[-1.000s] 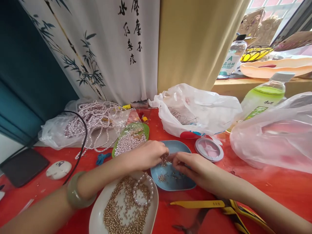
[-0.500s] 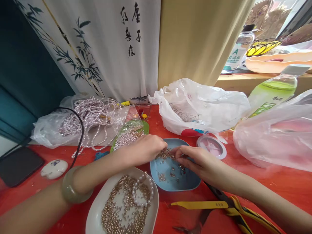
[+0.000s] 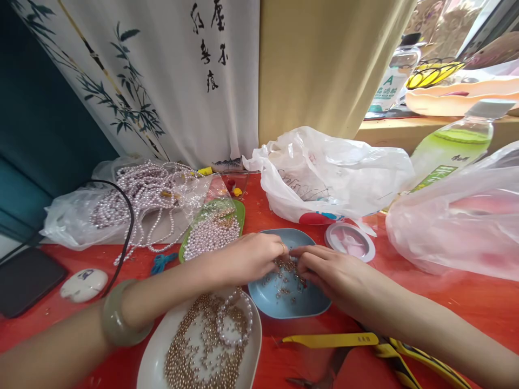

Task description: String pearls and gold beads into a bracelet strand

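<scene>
Head view: the left hand (image 3: 263, 255) and right hand (image 3: 330, 268) are nearly meeting at the fingertips over the blue dish (image 3: 304, 306), the left reaching in from nine o'clock, the right from three; whether anything is being pinched there, I cannot tell. Beneath them small metallic pieces (image 3: 287, 266) are lying in the dish, and here's the change: the clump, bunched under the left fingers a second ago, is now lying looser, strays spreading toward six o'clock, so single pieces are probably becoming easier to pick out.

Outward from the dish: at seven, a white tray (image 3: 153, 351) is holding gold beads (image 3: 178, 348) and a pearl loop (image 3: 233, 342); at five, yellow tweezers (image 3: 330, 340) are lying near yellow-and-black pliers (image 3: 392, 356). At ten, a green tray (image 3: 242, 213) is carrying loose pearls (image 3: 213, 235), with pearl strands (image 3: 141, 189) sprawling beyond. A white plastic bag (image 3: 336, 167) is slumping at one. The red worktop (image 3: 466, 289) is bearing it all, a beige curtain (image 3: 324, 65) hanging at twelve, a bottle (image 3: 389, 89) standing on the windowsill (image 3: 379, 128) around one.
</scene>
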`<state>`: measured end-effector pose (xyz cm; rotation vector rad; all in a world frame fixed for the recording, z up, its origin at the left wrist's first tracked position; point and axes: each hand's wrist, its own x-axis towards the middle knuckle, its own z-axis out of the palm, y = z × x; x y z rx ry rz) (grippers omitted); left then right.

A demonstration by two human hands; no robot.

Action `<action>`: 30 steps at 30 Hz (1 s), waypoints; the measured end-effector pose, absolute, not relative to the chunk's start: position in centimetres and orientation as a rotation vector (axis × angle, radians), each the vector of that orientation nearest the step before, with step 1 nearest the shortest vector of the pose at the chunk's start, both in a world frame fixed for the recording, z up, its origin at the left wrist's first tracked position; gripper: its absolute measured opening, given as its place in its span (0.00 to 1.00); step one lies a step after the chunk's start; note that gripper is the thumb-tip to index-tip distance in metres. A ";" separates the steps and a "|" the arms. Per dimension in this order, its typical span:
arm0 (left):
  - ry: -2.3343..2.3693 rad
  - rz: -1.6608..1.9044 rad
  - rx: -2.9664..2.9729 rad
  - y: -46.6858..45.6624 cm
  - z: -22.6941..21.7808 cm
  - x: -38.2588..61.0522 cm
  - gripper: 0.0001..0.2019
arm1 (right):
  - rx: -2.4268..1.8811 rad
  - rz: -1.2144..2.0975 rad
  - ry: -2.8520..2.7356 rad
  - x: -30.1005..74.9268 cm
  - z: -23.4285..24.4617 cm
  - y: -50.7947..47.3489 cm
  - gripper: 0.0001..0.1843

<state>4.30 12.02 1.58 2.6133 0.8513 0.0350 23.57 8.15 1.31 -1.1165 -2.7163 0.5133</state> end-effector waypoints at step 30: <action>1.294 0.506 2.120 12.7 4.8 -3.5 0.07 | -1.107 0.673 -2.474 22.9 0.0 7.0 0.12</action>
